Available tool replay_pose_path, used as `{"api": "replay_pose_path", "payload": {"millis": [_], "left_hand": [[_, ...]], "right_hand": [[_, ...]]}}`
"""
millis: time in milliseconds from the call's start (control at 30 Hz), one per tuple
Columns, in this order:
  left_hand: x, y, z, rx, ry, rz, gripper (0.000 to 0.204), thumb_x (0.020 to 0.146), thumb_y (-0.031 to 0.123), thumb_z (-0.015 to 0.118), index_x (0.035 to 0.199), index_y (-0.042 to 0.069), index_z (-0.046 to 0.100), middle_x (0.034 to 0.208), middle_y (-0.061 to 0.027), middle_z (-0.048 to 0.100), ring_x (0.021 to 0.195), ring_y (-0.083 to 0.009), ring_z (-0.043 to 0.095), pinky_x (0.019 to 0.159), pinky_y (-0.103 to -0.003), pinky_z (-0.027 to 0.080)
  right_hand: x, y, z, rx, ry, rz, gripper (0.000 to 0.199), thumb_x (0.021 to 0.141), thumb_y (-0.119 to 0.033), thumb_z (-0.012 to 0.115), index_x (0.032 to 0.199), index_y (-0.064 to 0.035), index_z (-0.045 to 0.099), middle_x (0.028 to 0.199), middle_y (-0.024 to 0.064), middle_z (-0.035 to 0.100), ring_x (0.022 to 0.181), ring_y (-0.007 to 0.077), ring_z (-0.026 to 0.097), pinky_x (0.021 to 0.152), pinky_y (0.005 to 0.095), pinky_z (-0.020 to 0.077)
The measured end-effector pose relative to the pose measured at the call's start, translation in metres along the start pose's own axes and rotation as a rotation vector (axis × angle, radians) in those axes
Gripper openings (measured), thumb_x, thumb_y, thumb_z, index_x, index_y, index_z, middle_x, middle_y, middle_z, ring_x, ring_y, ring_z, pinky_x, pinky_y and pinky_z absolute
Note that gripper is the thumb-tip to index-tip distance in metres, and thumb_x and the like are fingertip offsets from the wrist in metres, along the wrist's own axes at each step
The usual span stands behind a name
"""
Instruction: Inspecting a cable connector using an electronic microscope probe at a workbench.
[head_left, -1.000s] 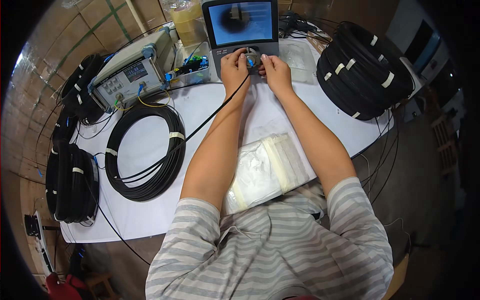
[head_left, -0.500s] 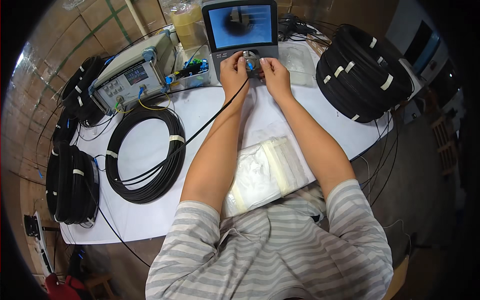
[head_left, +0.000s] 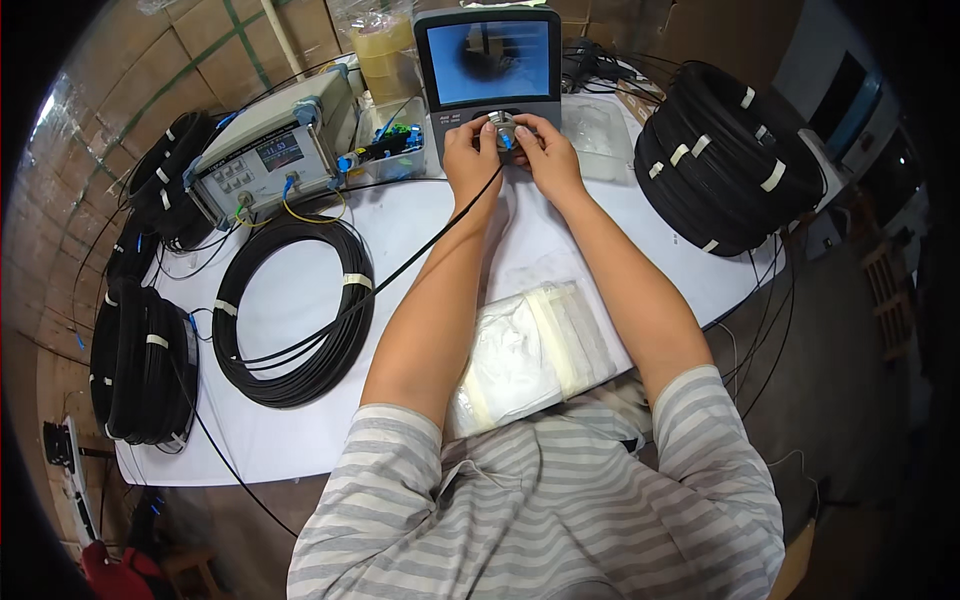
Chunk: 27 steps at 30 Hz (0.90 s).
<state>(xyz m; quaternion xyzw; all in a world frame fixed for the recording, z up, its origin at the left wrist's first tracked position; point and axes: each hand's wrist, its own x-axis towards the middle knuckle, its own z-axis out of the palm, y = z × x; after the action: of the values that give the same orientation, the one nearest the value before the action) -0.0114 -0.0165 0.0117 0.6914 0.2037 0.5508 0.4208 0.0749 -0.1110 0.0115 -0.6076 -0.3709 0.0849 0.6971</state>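
Observation:
My left hand (head_left: 470, 158) and my right hand (head_left: 545, 155) meet at the base of a grey inspection device with a blue screen (head_left: 488, 62) at the far middle of the white table (head_left: 300, 440). Both pinch around a small round metal port (head_left: 499, 126), where a blue connector on a thin black cable (head_left: 400, 272) sits between my fingers. The cable runs down left to a flat black cable coil (head_left: 290, 310). The screen shows a dark blurred spot.
A grey test instrument (head_left: 270, 150) stands at the back left. Stacked black cable coils sit at the right (head_left: 720, 160) and hang off the left edge (head_left: 140, 370). A pile of clear plastic bags (head_left: 530, 350) lies between my forearms. Cardboard boxes stand behind.
Both hands stay at the device's port with only slight finger shifts. The picture on the screen has changed a little.

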Motion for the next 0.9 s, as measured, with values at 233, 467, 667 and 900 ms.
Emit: {"api": "replay_pose_path", "payload": {"millis": [233,467,667,900], "left_hand": [[-0.002,0.001,0.001,-0.005,0.008,-0.001,0.024,0.098,0.025,0.066,0.107,0.003,0.074,0.1,-0.0142,0.064,0.089,-0.028,0.066,0.08,-0.037,0.053],[-0.002,0.004,-0.001,0.01,0.007,0.001,0.026,0.099,0.026,0.065,0.107,0.002,0.073,0.101,-0.0147,0.064,0.09,-0.0282,0.066,0.08,-0.037,0.053],[-0.002,0.002,0.0,-0.002,0.009,0.02,0.025,0.099,0.025,0.065,0.107,0.002,0.072,0.1,-0.0143,0.063,0.089,-0.0275,0.065,0.08,-0.037,0.052],[-0.005,0.003,0.004,-0.033,-0.004,-0.005,0.025,0.099,0.025,0.066,0.109,0.003,0.072,0.101,-0.0143,0.063,0.089,-0.0266,0.065,0.08,-0.035,0.052]], "right_hand": [[0.003,-0.002,-0.006,-0.071,-0.033,-0.033,0.026,0.103,-0.021,0.061,0.123,-0.0064,0.067,0.086,0.005,0.07,0.073,0.0108,0.065,0.067,0.0264,0.055],[0.004,-0.004,-0.007,-0.1,-0.049,-0.045,0.026,0.102,-0.022,0.061,0.123,-0.0076,0.068,0.086,0.0037,0.07,0.072,0.0113,0.063,0.068,0.0267,0.0527],[0.005,-0.007,-0.008,-0.132,-0.051,-0.044,0.026,0.102,-0.023,0.062,0.123,-0.0083,0.069,0.084,0.0043,0.07,0.073,0.0118,0.064,0.068,0.0278,0.0528],[0.004,-0.011,-0.015,-0.198,-0.049,-0.066,0.027,0.102,-0.024,0.061,0.123,-0.0082,0.068,0.086,0.0072,0.072,0.075,0.014,0.067,0.07,0.0294,0.0535]]}}
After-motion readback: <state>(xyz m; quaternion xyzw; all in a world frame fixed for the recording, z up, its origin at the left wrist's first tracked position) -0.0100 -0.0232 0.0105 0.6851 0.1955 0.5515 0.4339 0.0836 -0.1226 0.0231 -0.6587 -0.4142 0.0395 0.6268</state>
